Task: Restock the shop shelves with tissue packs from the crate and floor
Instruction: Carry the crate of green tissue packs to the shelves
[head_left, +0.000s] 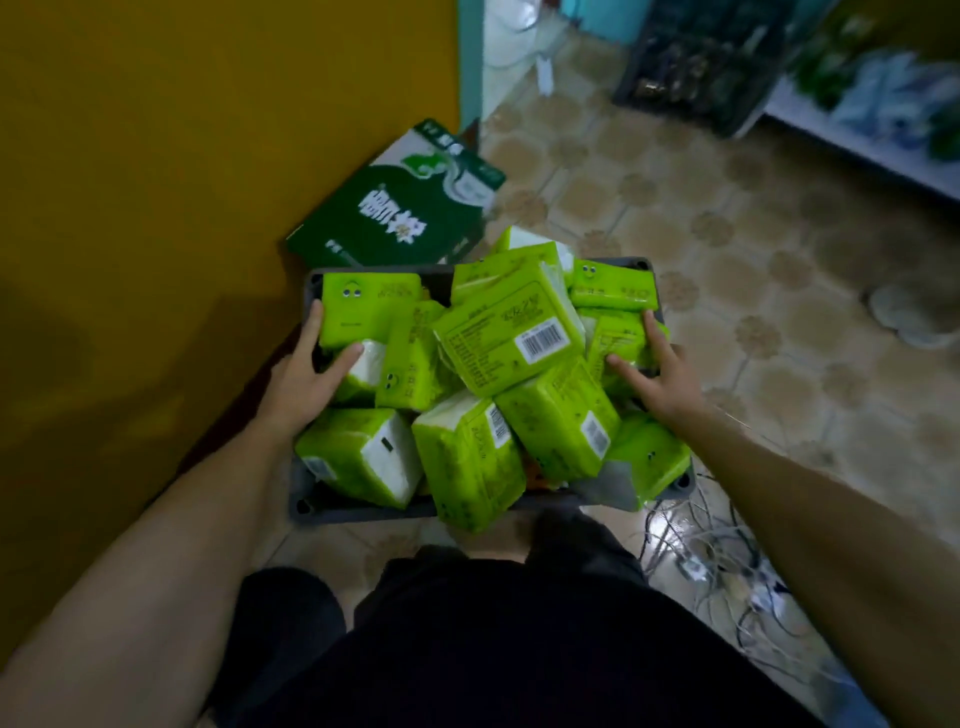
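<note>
Dark clothing on my body fills the bottom of the view, and both bare forearms reach forward to a grey crate.

My left hand clamps the crate's left end, fingers along the outer wall and thumb inside on a pack. My right hand grips the crate's right end the same way, fingers spread. I cannot tell whether the crate is off the floor.

Bright green tissue packs are heaped inside the crate, above its rim and pointing every way. The crate opens upward, and its long axis runs side to side, from one hand to the other.

Risks, as I judge them:
- One pack hangs over the crate's near rim and would likely slide off if the crate tipped toward me.
- Loose cables lie on the tiles near the crate's right corner and could catch a foot.
- A green carton leans beyond the crate's far left corner, in the way forward.

A shelf stands well beyond the crate's right end.
</note>
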